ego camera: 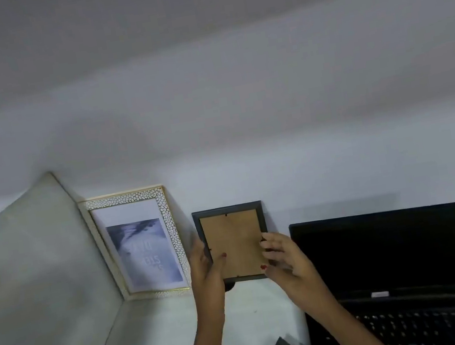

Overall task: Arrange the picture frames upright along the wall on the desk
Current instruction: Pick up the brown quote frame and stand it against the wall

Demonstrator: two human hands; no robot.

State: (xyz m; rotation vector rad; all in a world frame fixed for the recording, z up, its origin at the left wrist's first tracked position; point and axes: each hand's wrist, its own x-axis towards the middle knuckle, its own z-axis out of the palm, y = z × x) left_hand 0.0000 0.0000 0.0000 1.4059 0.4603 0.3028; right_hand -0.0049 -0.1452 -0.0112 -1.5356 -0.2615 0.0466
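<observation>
Against wall [278, 164]: both hands, left [205, 268], right [285, 255], hold dark frame [233, 246] upright.

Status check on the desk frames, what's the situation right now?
Both hands, left and right, grip dark frame, backing outward. White frame upright at wall. Laptop close right.

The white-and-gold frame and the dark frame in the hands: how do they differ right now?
The white-and-gold frame is larger and stands free against the wall, print facing out; the dark frame is smaller, gripped by the left hand and right hand, its brown backing board facing the camera. The white-and-gold frame has a pebbled border; the dark frame's is plain. Both are upright by the wall.
</observation>
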